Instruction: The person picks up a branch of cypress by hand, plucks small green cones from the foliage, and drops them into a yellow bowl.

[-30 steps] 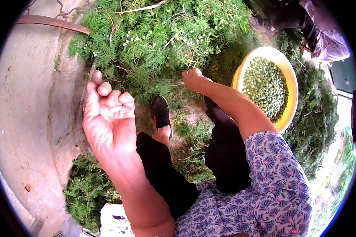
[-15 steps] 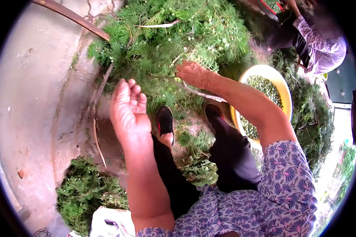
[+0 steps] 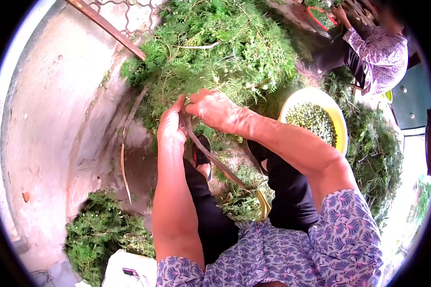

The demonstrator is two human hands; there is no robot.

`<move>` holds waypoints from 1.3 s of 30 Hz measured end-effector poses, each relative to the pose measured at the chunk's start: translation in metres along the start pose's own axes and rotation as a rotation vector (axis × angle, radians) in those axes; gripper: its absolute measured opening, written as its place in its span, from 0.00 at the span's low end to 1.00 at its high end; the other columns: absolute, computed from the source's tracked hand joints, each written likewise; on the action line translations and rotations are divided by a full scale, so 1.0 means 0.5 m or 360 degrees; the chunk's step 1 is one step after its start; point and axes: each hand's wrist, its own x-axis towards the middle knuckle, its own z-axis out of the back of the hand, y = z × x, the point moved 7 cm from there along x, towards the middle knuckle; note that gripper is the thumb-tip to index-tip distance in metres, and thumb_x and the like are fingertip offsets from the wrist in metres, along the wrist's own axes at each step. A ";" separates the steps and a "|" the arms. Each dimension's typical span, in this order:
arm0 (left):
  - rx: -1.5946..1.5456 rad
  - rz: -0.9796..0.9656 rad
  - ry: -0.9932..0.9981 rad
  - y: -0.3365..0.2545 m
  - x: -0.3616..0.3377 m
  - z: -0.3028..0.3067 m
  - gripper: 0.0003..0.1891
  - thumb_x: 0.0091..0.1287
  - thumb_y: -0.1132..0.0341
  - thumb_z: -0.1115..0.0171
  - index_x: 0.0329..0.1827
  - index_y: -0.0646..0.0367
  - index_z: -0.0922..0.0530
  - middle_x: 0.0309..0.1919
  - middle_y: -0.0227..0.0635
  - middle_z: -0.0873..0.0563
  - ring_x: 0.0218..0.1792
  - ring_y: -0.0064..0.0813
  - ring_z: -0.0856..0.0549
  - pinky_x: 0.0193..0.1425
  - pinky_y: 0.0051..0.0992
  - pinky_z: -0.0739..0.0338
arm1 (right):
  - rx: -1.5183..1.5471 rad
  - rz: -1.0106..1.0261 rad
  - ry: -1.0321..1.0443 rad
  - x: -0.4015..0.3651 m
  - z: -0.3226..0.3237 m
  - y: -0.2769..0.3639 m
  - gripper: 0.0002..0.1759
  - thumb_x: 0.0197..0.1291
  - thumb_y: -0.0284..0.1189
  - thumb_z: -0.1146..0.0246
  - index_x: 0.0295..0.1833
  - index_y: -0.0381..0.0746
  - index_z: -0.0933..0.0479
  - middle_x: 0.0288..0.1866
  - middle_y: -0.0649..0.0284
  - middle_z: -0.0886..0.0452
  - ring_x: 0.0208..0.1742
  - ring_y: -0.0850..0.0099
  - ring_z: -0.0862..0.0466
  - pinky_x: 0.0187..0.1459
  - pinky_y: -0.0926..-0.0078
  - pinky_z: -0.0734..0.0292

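A bare brown branch (image 3: 220,165) slants down from my hands toward my lap, with a pale yellow, peeled-looking lower end (image 3: 263,205). My left hand (image 3: 171,125) is closed around its upper part. My right hand (image 3: 214,111) meets the left there, its fingers pinched at the same end; the fingertips are partly hidden. Just beyond both hands lies a big heap of green conifer sprigs (image 3: 225,55) bearing small pale cones. Right of my forearm stands a yellow basin (image 3: 341,128) holding many small green cones (image 3: 311,119).
A brown bar (image 3: 105,28) and a long thin stick (image 3: 123,153) lie to the left. More cut greenery (image 3: 103,229) is beside a white bag (image 3: 122,268). Another person (image 3: 380,57) sits at upper right by a red-rimmed basin (image 3: 318,19). Conifer branches (image 3: 376,158) line the right side.
My left hand, open before, has closed on the branch. My right hand has come back and left to meet it. The branch now slants toward my lap.
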 end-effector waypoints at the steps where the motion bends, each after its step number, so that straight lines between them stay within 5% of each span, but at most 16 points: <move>1: -0.0004 -0.0003 -0.0006 -0.004 0.000 -0.008 0.12 0.61 0.55 0.39 0.38 0.54 0.23 0.31 0.29 0.17 0.32 0.23 0.20 0.35 0.32 0.27 | 0.0003 0.0007 0.0002 -0.008 0.009 0.005 0.16 0.44 0.20 0.45 0.43 0.38 0.24 0.35 0.56 0.24 0.42 0.57 0.22 0.44 0.65 0.24; 3: -0.0288 -0.0038 0.0008 0.000 -0.012 -0.022 0.05 0.62 0.69 0.40 0.33 0.60 0.24 0.25 0.32 0.20 0.23 0.26 0.21 0.27 0.26 0.24 | 0.0009 0.0012 0.0015 -0.028 0.014 0.018 0.18 0.42 0.18 0.44 0.43 0.37 0.25 0.36 0.55 0.24 0.41 0.56 0.22 0.43 0.64 0.24; 5: -0.0244 -0.0263 0.0081 -0.022 -0.041 -0.038 0.09 0.60 0.66 0.37 0.29 0.57 0.28 0.18 0.27 0.27 0.18 0.22 0.26 0.22 0.22 0.28 | 0.0355 -0.0053 -0.0120 -0.055 0.072 0.031 0.21 0.39 0.15 0.43 0.45 0.38 0.26 0.40 0.55 0.25 0.44 0.55 0.23 0.44 0.66 0.24; 7: 0.0012 -0.0442 0.0031 -0.042 -0.090 -0.062 0.13 0.61 0.60 0.37 0.29 0.57 0.29 0.16 0.25 0.31 0.16 0.17 0.32 0.18 0.19 0.34 | 0.0404 -0.0166 -0.0672 -0.076 0.116 0.011 0.20 0.43 0.15 0.43 0.46 0.38 0.27 0.42 0.54 0.25 0.45 0.56 0.22 0.44 0.68 0.24; 8: 0.0010 -0.0439 0.0030 -0.043 -0.103 -0.069 0.13 0.61 0.60 0.37 0.29 0.57 0.29 0.16 0.25 0.31 0.16 0.17 0.32 0.18 0.19 0.34 | 0.0406 -0.0270 -0.0697 -0.087 0.136 -0.004 0.16 0.49 0.18 0.43 0.46 0.37 0.27 0.42 0.53 0.25 0.45 0.56 0.22 0.43 0.68 0.24; 14: 0.0116 -0.0760 0.0175 -0.074 -0.144 -0.081 0.22 0.65 0.47 0.48 0.33 0.61 0.29 0.15 0.23 0.36 0.15 0.14 0.36 0.15 0.16 0.44 | 0.0371 -0.0132 -0.0291 -0.113 0.094 -0.025 0.19 0.52 0.19 0.45 0.53 0.36 0.29 0.43 0.51 0.24 0.42 0.58 0.21 0.43 0.70 0.24; 21: 0.0110 -0.0900 0.0089 -0.102 -0.177 -0.101 0.20 0.68 0.50 0.51 0.30 0.59 0.30 0.12 0.23 0.36 0.11 0.15 0.38 0.13 0.18 0.44 | 0.0215 -0.0317 0.0038 -0.108 0.095 -0.010 0.16 0.52 0.21 0.47 0.49 0.35 0.30 0.38 0.52 0.26 0.39 0.55 0.22 0.37 0.66 0.25; 24: 0.0122 -0.0927 0.0044 -0.105 -0.185 -0.108 0.20 0.67 0.48 0.51 0.32 0.58 0.31 0.13 0.22 0.37 0.13 0.14 0.38 0.19 0.16 0.34 | 0.0269 -0.0311 -0.0141 -0.114 0.087 -0.015 0.10 0.52 0.22 0.46 0.42 0.34 0.30 0.36 0.52 0.27 0.36 0.56 0.23 0.34 0.65 0.26; 30: 0.0010 -0.1027 -0.0045 -0.105 -0.194 -0.110 0.19 0.68 0.50 0.52 0.30 0.58 0.32 0.13 0.23 0.36 0.12 0.14 0.38 0.15 0.17 0.42 | 0.0563 -0.0366 -0.0566 -0.111 0.103 -0.019 0.06 0.49 0.25 0.42 0.27 0.34 0.31 0.22 0.51 0.27 0.24 0.52 0.24 0.27 0.63 0.27; 39: -0.0285 -0.1182 -0.0224 -0.086 -0.210 -0.125 0.16 0.68 0.55 0.50 0.29 0.58 0.32 0.14 0.23 0.35 0.12 0.14 0.39 0.13 0.17 0.47 | 0.1156 -0.0746 -0.0951 -0.112 0.112 0.007 0.08 0.56 0.27 0.44 0.31 0.31 0.27 0.21 0.49 0.26 0.20 0.65 0.23 0.26 0.71 0.28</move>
